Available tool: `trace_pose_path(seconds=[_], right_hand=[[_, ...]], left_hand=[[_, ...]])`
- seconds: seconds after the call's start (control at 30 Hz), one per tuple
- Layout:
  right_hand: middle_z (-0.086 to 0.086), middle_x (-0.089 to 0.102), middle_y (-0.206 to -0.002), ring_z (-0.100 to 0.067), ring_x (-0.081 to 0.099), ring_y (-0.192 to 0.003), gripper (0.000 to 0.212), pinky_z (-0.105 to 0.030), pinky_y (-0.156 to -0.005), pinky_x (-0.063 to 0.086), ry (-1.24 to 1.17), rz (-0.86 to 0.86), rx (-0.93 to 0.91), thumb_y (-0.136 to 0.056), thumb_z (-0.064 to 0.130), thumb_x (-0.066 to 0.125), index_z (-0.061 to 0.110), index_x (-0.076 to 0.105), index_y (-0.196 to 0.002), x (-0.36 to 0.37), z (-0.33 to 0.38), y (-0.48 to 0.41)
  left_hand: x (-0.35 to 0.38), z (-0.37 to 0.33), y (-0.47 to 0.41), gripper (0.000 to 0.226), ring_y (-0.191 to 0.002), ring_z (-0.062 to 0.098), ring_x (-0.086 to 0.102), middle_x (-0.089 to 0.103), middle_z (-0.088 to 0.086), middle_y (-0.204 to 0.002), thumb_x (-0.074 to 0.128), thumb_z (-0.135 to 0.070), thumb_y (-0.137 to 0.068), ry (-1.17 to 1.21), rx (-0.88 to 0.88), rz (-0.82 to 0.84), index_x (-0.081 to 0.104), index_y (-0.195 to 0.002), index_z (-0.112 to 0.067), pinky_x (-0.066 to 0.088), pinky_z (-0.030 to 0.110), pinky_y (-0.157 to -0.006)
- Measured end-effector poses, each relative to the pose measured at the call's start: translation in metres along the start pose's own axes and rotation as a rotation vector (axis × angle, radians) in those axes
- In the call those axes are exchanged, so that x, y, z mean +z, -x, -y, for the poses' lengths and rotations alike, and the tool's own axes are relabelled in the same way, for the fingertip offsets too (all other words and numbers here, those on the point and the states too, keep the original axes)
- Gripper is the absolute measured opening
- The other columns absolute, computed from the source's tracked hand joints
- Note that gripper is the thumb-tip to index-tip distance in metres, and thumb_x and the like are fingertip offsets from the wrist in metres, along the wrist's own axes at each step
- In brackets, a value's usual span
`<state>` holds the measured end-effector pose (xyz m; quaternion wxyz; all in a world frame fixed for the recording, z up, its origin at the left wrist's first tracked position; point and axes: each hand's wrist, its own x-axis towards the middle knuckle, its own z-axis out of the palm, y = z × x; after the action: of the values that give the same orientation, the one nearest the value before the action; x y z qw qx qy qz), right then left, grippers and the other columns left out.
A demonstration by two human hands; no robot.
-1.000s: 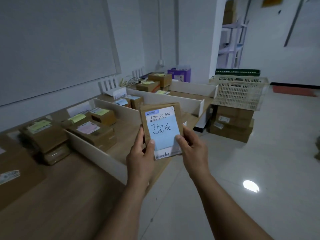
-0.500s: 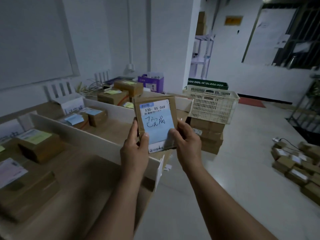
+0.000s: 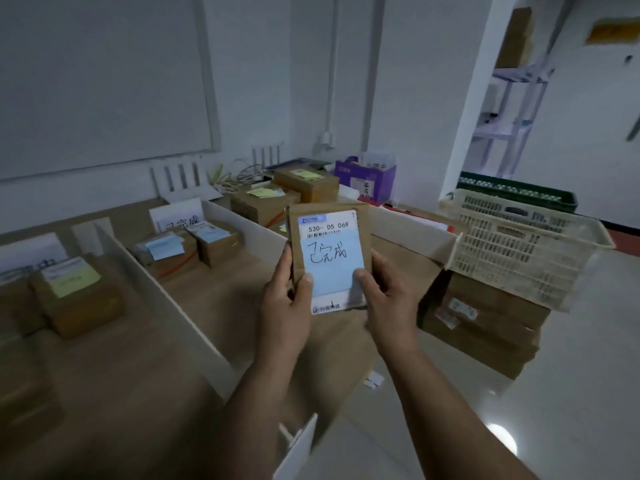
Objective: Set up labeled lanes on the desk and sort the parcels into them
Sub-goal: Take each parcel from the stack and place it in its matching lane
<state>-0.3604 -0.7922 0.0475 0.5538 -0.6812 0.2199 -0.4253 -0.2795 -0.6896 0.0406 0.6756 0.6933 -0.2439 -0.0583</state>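
I hold a flat brown parcel (image 3: 329,233) upright in front of me, over the desk's edge. It bears a white shipping label and a pale blue sticky note with handwriting. My left hand (image 3: 285,299) grips its left edge, thumb on the note. My right hand (image 3: 384,292) grips the right edge, thumb on the note's lower corner. White divider boards (image 3: 166,299) split the wooden desk (image 3: 114,393) into lanes. One lane has a white sign card (image 3: 176,216) and two small boxes with blue notes (image 3: 187,247). The left lane holds a box with a yellow note (image 3: 76,296).
Two boxes with yellow notes (image 3: 277,199) sit in a far lane, a purple box (image 3: 365,176) behind them. A cream plastic crate (image 3: 519,244) rests on stacked cartons (image 3: 485,327) on the floor at right. A shelf rack (image 3: 512,109) stands farther back.
My view has swung along the desk to the right, so the lane with the sign card and blue-noted boxes now lies behind the parcel. Both hands keep the same grip.
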Motion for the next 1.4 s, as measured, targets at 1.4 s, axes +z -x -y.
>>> trace_pose_path(seconds=[1.4], right_hand=[[0.011, 0.055, -0.122, -0.007, 0.054, -0.113, 0.044, -0.005, -0.077, 0.045, 0.070, 0.739, 0.062, -0.093, 0.009, 0.055, 0.025, 0.047, -0.133, 0.344, -0.216, -0.349]], left_hand=[[-0.072, 0.196, -0.387, 0.056, -0.133, 0.013, 0.037, 0.036, -0.003, -0.148, 0.044, -0.027, -0.098, -0.447, -0.263, -0.517, 0.019, -0.149, -0.027, 0.035, 0.022, -0.098]])
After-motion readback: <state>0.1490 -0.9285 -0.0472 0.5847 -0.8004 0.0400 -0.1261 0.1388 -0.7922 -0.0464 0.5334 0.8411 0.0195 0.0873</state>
